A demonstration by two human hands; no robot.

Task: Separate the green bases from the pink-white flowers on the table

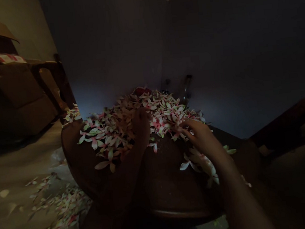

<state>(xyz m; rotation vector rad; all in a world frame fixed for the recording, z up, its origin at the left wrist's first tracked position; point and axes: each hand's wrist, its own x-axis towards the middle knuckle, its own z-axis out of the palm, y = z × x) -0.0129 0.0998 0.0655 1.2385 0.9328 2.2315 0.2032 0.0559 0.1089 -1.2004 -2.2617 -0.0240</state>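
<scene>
Left hand (126,158) pressed flat into pink-white blossoms (158,115), right hand (203,140) curled at their edge, any pinch unclear, over a wooden table (172,189) (more strew the floor (7,175) at left).

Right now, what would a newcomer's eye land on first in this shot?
The big heap of pink-and-white flower blossoms piled on the curved dark wooden tabletop stands out first, in the middle of the view. The left hand sits against the heap, while the right hand's fingers touch its right edge. Loose pink-and-white blossoms also lie strewn across the pale floor at lower left.
</scene>
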